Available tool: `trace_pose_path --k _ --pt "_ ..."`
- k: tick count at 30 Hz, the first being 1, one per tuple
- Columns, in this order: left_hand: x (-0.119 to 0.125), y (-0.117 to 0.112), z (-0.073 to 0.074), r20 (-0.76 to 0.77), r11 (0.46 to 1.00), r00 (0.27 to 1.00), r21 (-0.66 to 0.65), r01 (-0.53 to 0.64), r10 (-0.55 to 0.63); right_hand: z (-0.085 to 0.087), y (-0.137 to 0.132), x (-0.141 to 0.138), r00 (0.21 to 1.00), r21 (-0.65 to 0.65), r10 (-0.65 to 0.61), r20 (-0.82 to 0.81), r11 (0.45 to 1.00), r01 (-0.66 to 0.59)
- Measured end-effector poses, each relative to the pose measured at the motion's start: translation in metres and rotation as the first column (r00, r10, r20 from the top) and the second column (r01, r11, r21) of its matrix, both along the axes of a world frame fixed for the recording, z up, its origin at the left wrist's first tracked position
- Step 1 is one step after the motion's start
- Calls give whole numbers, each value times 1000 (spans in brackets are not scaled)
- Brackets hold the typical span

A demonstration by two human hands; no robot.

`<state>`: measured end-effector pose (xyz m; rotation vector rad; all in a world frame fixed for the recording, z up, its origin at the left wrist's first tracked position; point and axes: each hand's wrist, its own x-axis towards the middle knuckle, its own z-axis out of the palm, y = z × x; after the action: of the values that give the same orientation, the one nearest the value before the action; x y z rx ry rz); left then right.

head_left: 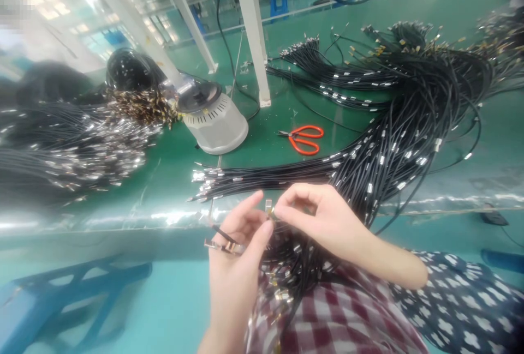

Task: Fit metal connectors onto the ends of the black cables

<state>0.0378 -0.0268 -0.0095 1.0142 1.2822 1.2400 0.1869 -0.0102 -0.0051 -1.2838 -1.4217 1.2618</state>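
Observation:
My left hand [241,245] is closed around black cables, with metal connectors [225,246] sticking out beside the thumb. Between thumb and index finger it pinches a cable end with a small metal connector [268,207]. The fingertips of my right hand [315,212] are pinched together at that same connector, touching it or very near it; whether they grip a part of it is too small to tell. A bunch of black cables [303,261] lies on my lap below both hands. Just beyond the hands, a long bundle of black cables [266,177] lies along the bench's front edge.
Orange-handled scissors [305,139] lie on the green bench [262,130]. A grey-white device [216,125] stands behind at left, next to a white post [254,32]. Piles of cables lie left [82,136] and right [429,87]. A blue stool [73,299] stands at lower left.

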Motion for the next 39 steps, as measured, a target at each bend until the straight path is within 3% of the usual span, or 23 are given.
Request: trace_pose_path --k 5,13,39 --pt "1 0 2 -5 999 999 10 -41 41 7 -8 -1 992 99 -37 117 995 26" --pt "0 -1 3 38 999 999 -19 28 -27 9 4 4 994 -131 85 -68 987 -93" --pt "-1 -4 5 3 998 998 11 66 -66 11 9 5 993 -117 97 -65 988 -104"
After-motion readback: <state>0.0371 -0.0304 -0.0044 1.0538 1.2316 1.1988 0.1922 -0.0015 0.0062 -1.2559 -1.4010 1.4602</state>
